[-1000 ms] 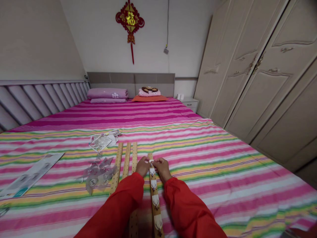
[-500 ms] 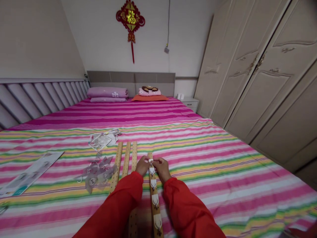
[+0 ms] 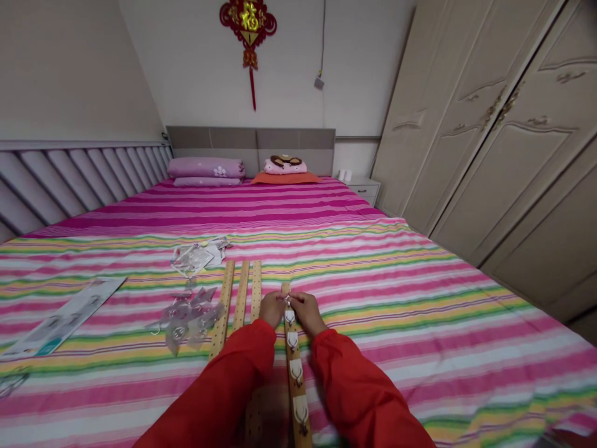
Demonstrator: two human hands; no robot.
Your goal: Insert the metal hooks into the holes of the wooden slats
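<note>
A perforated wooden strip (image 3: 293,350) lies lengthwise between my forearms, with several white hooks (image 3: 296,371) in a row along it. At its far end, my left hand (image 3: 273,309) and my right hand (image 3: 308,311) meet with fingers pinched together over a small white adhesive hook (image 3: 288,300). Fingertips hide most of that hook; its metal loop points toward me. Left of my hands lie more bare wooden strips (image 3: 241,295), their near ends covered by my red left sleeve.
Crumpled clear plastic pieces (image 3: 189,318) and small packets (image 3: 198,256) lie left of the strips. Farther left is a long flat package (image 3: 69,315). The striped bedspread (image 3: 420,348) spreads underneath, with pillows (image 3: 208,168) at the headboard and a wardrobe (image 3: 504,155) on the right.
My fingertips have closed in tighter over the far hook, covering its white plate more. The whole view has shifted slightly, with the scene sitting a little higher and farther right.
</note>
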